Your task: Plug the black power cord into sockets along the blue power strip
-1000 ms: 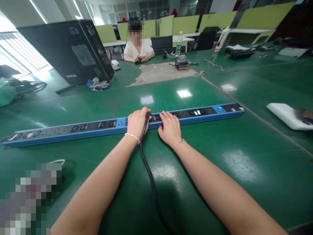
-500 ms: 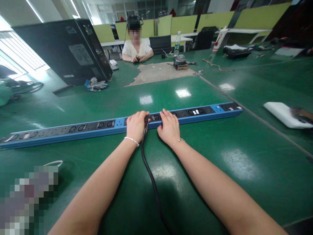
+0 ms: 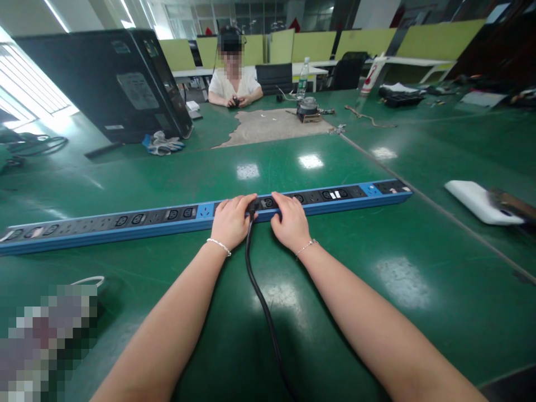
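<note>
A long blue and black power strip (image 3: 184,225) with rows of sockets lies across the green table. My left hand (image 3: 229,219) wraps over it just left of the middle, its fingers reaching across the top. Beside my left thumb a black plug (image 3: 252,207) stands at the strip, partly hidden; whether it is fully seated I cannot tell. Its black power cord (image 3: 264,307) runs down toward me between my forearms. Right of the plug, my right hand (image 3: 290,219) grips the strip, fingertips on top and thumb at the near side.
A black computer case (image 3: 125,89) stands at the back left, with gloves (image 3: 162,144) beside it. Across the table sits a person (image 3: 234,84) holding a small dark object. A white object (image 3: 473,201) lies at right; a blurred item (image 3: 50,340) lies front left.
My left hand has shifted slightly left and down, so more of the plug shows beside it. The right hand's fingers have drawn back a little. The view has moved slightly.
</note>
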Demonstrator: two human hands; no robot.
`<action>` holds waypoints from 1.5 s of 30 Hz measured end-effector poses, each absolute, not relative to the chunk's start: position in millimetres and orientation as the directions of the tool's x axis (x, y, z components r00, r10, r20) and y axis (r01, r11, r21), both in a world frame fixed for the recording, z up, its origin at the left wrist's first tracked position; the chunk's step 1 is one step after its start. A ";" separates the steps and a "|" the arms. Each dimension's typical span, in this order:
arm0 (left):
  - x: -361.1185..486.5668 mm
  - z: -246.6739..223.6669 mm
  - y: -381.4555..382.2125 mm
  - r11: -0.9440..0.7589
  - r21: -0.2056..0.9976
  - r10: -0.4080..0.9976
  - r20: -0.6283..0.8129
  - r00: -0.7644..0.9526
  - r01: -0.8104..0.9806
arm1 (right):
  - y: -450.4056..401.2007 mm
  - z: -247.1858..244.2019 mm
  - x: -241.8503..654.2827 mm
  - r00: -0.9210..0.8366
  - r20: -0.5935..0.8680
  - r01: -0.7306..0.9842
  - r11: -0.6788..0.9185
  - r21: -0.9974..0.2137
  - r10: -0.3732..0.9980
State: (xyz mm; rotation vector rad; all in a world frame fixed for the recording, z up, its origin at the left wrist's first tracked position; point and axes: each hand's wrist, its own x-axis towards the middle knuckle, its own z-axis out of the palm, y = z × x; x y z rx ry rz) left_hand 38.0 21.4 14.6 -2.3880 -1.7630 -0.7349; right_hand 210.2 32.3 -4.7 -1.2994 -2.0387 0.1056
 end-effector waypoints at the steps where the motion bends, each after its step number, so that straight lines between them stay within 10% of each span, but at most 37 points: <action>1: 36.0 13.5 20.8 -0.314 0.202 0.879 0.430 0.204 0.928 | 30.9 -2.6 207.6 -0.303 0.521 0.730 0.546 -0.412 0.798; 14: 32.6 4.6 20.9 -0.194 0.040 0.897 0.412 0.161 0.980 | 44.3 2.0 167.2 -0.372 0.569 0.697 0.626 -0.351 0.733; 37: 32.6 3.9 22.9 -0.215 0.089 0.883 0.444 0.154 0.973 | 51.1 -14.6 172.0 -0.327 0.701 0.682 0.672 -0.290 0.634; 45: 33.3 4.5 22.8 -0.202 0.104 0.901 0.410 0.143 0.974 | 47.3 41.7 181.8 -0.089 0.852 0.646 0.681 -0.345 0.515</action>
